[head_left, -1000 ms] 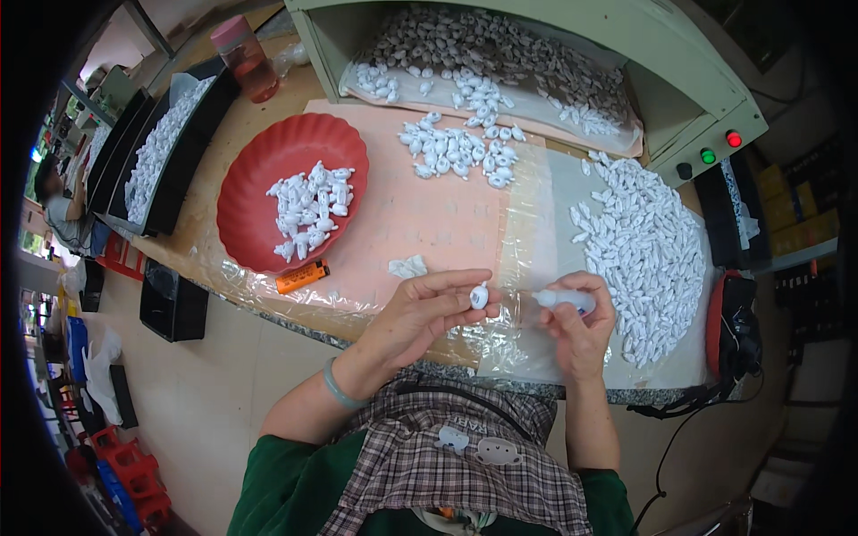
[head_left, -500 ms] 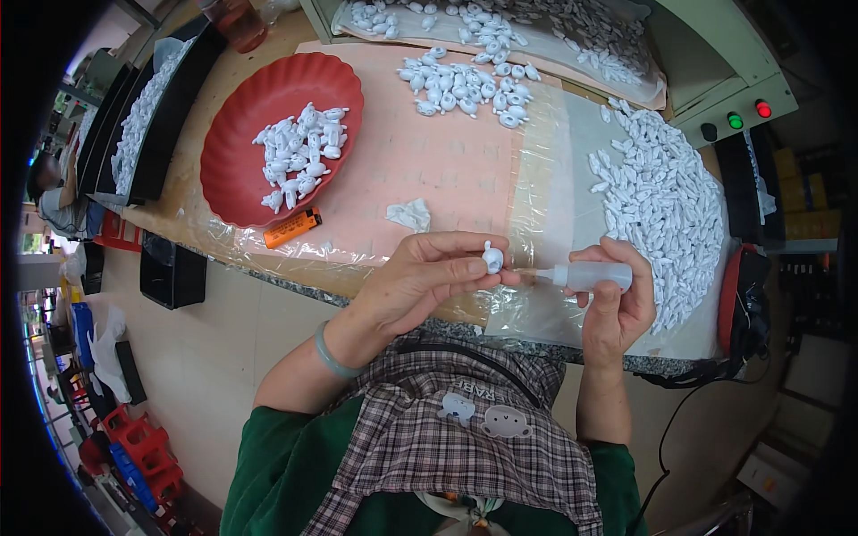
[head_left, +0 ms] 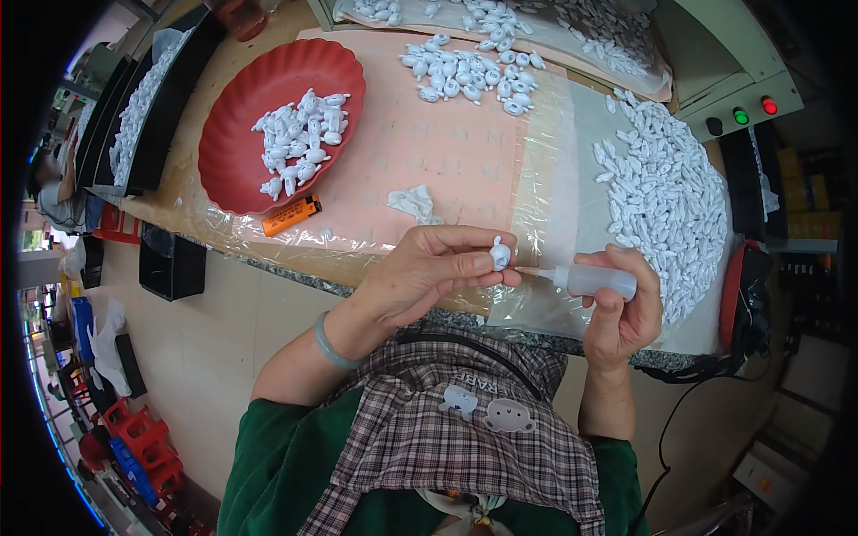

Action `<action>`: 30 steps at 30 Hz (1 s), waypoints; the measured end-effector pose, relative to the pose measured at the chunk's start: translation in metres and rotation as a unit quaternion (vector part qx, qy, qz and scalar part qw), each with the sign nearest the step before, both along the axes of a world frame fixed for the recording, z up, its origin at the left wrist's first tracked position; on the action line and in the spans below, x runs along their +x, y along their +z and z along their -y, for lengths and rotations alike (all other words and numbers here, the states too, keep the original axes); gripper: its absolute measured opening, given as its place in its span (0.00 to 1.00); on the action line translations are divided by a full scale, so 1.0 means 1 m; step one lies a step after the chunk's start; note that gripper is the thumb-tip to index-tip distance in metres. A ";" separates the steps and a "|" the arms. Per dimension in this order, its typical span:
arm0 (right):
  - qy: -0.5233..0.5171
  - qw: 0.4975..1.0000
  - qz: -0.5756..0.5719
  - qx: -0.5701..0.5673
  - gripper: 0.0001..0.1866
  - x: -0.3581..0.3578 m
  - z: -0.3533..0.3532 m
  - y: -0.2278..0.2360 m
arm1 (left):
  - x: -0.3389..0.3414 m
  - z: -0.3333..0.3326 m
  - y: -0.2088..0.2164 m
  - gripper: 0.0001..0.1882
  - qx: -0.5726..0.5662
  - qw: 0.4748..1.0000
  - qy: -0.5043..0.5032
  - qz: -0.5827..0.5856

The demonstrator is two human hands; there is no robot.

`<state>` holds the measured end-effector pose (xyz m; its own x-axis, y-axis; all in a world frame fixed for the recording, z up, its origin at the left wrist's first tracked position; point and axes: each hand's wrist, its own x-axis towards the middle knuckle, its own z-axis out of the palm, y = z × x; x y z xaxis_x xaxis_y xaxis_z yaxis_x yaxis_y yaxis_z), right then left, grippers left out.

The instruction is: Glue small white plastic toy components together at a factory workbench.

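Observation:
Between thumb and fingers, my left hand (head_left: 438, 272) pinches a small white figurine part (head_left: 500, 255) with a rounded body. My right hand (head_left: 626, 308) is wrapped round a translucent squeeze bottle (head_left: 601, 281) lying sideways in its grip. The bottle's thin nozzle points left, its tip at or very near the part; whether they touch I cannot tell. Both hands are over the table's near edge. Beyond them a crumpled white tissue (head_left: 413, 204) lies on the pink sheet (head_left: 429, 156). A heap of slender white pieces (head_left: 670, 205) spreads beyond my right hand.
A red scalloped bowl (head_left: 228, 152) at the left holds several white figurines (head_left: 299, 138). By its rim lies an orange lighter-like object (head_left: 291, 215). More rounded white parts (head_left: 469, 76) sit at the back, before a pale green machine (head_left: 742, 80) with lit buttons. Black trays (head_left: 170, 116) stand far left.
The view has shifted slightly. Both hands keep their grips on the part and the bottle, and the nozzle stays at the part.

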<state>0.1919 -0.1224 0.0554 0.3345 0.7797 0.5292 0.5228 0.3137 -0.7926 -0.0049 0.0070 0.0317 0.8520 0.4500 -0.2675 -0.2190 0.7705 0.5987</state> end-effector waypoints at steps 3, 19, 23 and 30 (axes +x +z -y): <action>0.000 1.000 0.011 -0.001 0.24 0.001 0.001 0.000 | 0.000 0.000 -0.001 0.18 -0.003 1.000 -0.003 -0.003; 0.020 0.999 0.031 -0.007 0.22 0.002 -0.002 0.002 | 0.000 -0.001 -0.004 0.18 0.003 1.000 -0.015 0.009; 0.018 1.000 0.015 -0.007 0.22 0.002 -0.002 0.000 | -0.001 0.001 -0.005 0.17 -0.031 0.999 -0.025 0.016; 0.019 1.000 0.010 0.003 0.23 0.003 0.001 -0.005 | -0.001 0.004 -0.006 0.17 -0.072 0.997 -0.035 0.017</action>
<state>0.1946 -0.1233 0.0507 0.2942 0.7885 0.5401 0.5260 0.3382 -0.7803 -0.0058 0.0032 0.0257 0.8895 0.3485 -0.2954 -0.1802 0.8619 0.4741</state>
